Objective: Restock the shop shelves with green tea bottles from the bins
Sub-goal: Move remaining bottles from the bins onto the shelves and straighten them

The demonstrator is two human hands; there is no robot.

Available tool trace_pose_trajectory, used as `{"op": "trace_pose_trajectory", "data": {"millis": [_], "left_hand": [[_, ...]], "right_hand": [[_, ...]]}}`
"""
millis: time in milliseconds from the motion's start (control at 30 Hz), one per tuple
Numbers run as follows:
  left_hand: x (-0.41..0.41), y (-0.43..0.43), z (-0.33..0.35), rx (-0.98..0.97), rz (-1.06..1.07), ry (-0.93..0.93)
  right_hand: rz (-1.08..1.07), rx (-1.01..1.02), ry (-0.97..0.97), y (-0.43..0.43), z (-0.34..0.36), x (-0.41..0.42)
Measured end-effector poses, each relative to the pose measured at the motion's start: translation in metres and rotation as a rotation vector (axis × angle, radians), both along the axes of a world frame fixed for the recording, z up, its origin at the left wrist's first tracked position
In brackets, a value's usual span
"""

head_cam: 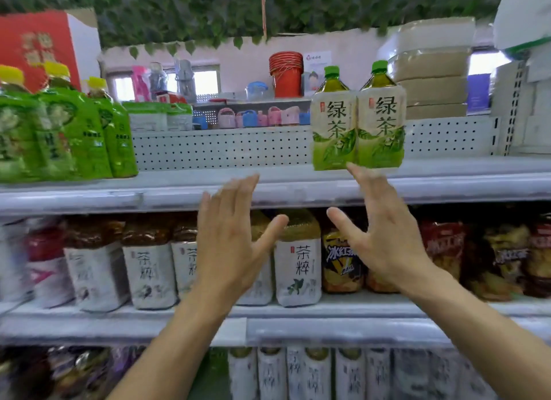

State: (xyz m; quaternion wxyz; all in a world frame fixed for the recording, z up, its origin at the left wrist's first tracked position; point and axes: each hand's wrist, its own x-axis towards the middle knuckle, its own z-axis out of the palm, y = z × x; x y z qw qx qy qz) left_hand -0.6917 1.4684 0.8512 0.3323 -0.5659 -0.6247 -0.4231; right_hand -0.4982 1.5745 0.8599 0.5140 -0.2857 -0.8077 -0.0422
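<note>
Two green tea bottles (357, 119) with green caps and pale green labels stand upright side by side on the top shelf (268, 187), right of centre. My right hand (378, 235) is spread below and in front of them, its fingertips just under the bottles' bases; whether they touch is unclear. My left hand (229, 235) is also spread with straight fingers, to the left and lower, holding nothing. No bin is in view.
Bright green bottles with yellow caps (59, 131) fill the top shelf's left end; bare shelf lies between them and the tea. The shelf below holds white-labelled tea bottles (298, 268) and iced tea bottles (340, 259). A perforated back panel (220, 149) stands behind.
</note>
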Motion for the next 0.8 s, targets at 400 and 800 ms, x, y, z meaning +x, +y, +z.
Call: {"op": "trace_pose_trajectory", "data": {"millis": [400,800], "left_hand": [[-0.102,-0.23,-0.136,-0.387,0.242,-0.02],[-0.231,-0.343,-0.25,-0.725,0.405,-0.243]], "right_hand": [[0.055,-0.103,-0.293,-0.213,-0.151,-0.127],[0.264,-0.367,-0.555,-0.304,-0.261,-0.269]]}}
